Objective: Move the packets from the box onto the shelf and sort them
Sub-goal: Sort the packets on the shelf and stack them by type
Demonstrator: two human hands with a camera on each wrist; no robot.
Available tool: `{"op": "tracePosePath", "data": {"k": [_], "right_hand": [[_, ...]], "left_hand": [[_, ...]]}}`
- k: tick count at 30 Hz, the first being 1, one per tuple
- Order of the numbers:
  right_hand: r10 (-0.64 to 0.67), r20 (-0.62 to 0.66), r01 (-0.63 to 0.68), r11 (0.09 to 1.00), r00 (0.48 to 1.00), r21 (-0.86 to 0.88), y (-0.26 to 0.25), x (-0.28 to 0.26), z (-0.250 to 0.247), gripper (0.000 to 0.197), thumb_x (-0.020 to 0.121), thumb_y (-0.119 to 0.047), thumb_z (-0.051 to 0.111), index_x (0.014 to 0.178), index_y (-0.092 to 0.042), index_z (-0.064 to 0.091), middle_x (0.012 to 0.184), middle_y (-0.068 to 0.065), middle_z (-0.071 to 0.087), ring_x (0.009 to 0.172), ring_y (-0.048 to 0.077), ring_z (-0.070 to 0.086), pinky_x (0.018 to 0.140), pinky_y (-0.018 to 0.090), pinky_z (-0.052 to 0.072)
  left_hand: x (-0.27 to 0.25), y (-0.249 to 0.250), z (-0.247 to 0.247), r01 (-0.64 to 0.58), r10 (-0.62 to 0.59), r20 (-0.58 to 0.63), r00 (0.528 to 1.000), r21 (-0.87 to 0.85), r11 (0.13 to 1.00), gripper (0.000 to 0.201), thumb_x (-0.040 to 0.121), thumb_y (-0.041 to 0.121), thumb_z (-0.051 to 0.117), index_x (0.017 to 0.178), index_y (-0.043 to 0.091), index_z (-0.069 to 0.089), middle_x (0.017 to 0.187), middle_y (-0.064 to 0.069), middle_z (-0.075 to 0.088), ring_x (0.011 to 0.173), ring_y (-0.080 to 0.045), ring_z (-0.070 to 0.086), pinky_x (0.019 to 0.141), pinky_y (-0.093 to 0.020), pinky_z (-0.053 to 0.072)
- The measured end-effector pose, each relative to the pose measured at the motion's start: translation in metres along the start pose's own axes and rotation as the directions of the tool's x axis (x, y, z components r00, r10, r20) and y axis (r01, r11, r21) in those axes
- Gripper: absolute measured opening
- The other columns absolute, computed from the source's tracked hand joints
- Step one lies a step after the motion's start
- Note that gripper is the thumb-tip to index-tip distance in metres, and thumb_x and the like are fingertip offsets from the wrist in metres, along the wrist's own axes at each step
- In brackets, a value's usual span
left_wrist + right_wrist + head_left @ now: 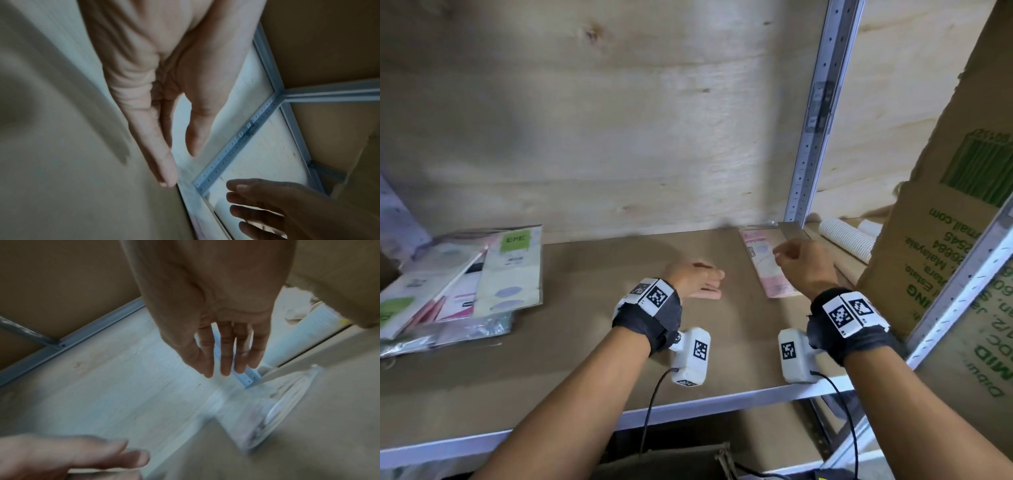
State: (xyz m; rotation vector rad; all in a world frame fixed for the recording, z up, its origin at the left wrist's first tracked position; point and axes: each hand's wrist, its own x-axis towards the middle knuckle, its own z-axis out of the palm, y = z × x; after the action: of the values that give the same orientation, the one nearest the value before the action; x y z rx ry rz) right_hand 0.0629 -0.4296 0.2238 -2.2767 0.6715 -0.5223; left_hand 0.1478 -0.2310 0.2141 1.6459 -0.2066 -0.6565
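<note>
A pink packet (767,267) lies flat at the right end of the brown shelf board (592,329), close to the metal upright. My right hand (782,251) hovers just above it with loose fingers and holds nothing; the right wrist view shows the fingers (226,366) hanging straight and the blurred packet (273,415) below them. My left hand (714,284) sits low over the middle of the board with its fingers stretched toward the packet and nothing in it; its fingers (164,175) look straight in the left wrist view. A pile of several packets (465,281) lies at the left end.
A grey perforated upright (818,120) stands behind the pink packet. Right of it are a white ribbed roll (846,240) and a tall cardboard box with green print (945,240). Plywood forms the back wall (619,120). The shelf's pale front rail (688,407) runs below my wrists.
</note>
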Motion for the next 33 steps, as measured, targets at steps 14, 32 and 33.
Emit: {"op": "tracePosePath", "data": {"k": [14, 32, 33], "right_hand": [[-0.15, 0.623, -0.091, 0.936, 0.768, 0.339, -0.183, -0.059, 0.179, 0.003, 0.096, -0.004, 0.056, 0.096, -0.003, 0.059, 0.073, 0.011, 0.062, 0.058, 0.026, 0.059, 0.057, 0.033, 0.056], [-0.23, 0.685, -0.145, 0.885, 0.691, 0.442, -0.235, -0.086, 0.239, 0.014, 0.091, -0.013, 0.069, 0.101, -0.003, 0.064, 0.098, 0.015, 0.069, 0.08, 0.026, 0.065, 0.063, 0.03, 0.053], [-0.252, 0.669, -0.132, 0.874, 0.7, 0.467, -0.228, -0.087, 0.225, 0.019, 0.091, -0.012, 0.068, 0.106, 0.0, 0.064, 0.1, 0.018, 0.069, 0.084, 0.027, 0.064, 0.069, 0.034, 0.052]], "left_hand": [[-0.105, -0.015, -0.258, -0.145, 0.153, -0.576, 0.803, 0.06, 0.988, 0.005, 0.089, 0.009, 0.071, 0.085, 0.011, 0.069, 0.083, -0.013, 0.073, 0.074, -0.02, 0.07, 0.061, -0.023, 0.059], [-0.126, -0.028, -0.307, -0.131, 0.054, -0.559, 0.827, -0.099, 0.986, 0.024, 0.089, 0.017, 0.072, 0.108, 0.004, 0.066, 0.101, -0.013, 0.07, 0.079, -0.025, 0.074, 0.074, -0.035, 0.063], [-0.125, -0.024, -0.298, -0.127, 0.034, -0.521, 0.853, -0.144, 0.981, 0.029, 0.089, 0.02, 0.073, 0.111, 0.003, 0.064, 0.104, -0.013, 0.068, 0.081, -0.026, 0.075, 0.074, -0.034, 0.063]]}}
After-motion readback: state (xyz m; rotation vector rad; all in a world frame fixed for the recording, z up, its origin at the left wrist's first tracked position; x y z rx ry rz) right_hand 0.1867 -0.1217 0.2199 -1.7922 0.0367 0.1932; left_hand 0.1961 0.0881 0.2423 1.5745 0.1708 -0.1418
